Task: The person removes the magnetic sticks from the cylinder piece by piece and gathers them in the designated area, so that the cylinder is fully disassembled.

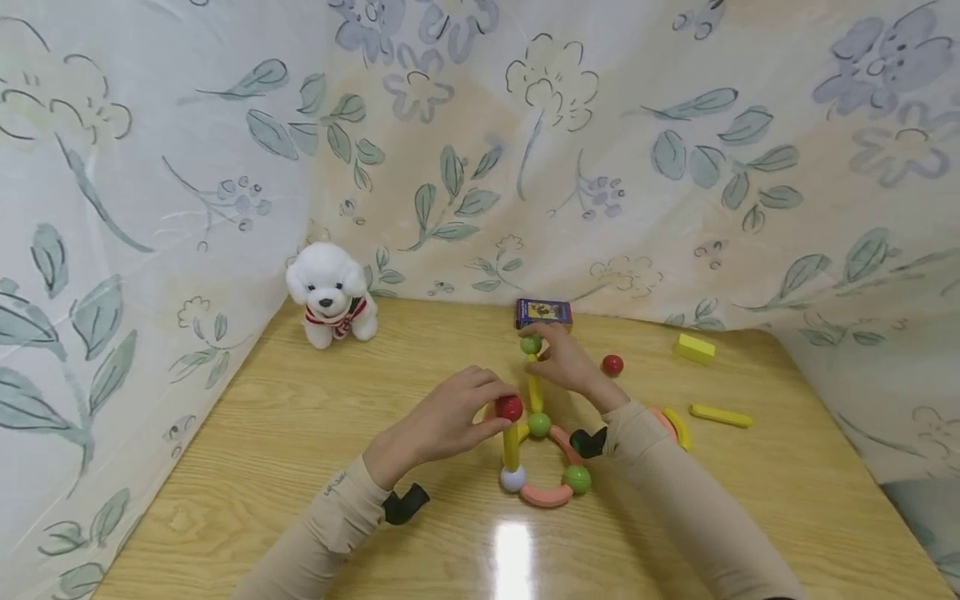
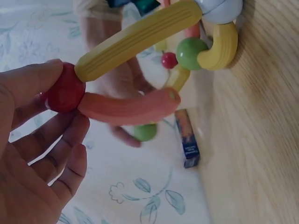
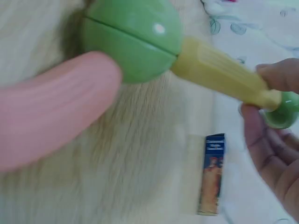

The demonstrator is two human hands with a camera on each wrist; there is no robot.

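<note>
Left hand (image 1: pixel 446 417), arm extended: pinching red ball (image 1: pixel 509 407) atop near yellow rod (image 1: pixel 512 450). Right hand (image 1: pixel 567 360), reaching farther: gripping far yellow rod (image 1: pixel 536 395) beside top green ball (image 1: pixel 531 344). Ring of balls and curved pieces (image 1: pixel 547 497): below, on surface (image 1: pixel 442 550).

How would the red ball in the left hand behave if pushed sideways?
The red ball may tip with its yellow stick, since it tops that upright piece. Its shiny surface might be slippery. It seems rigid: no dent shows under the left hand.
</note>
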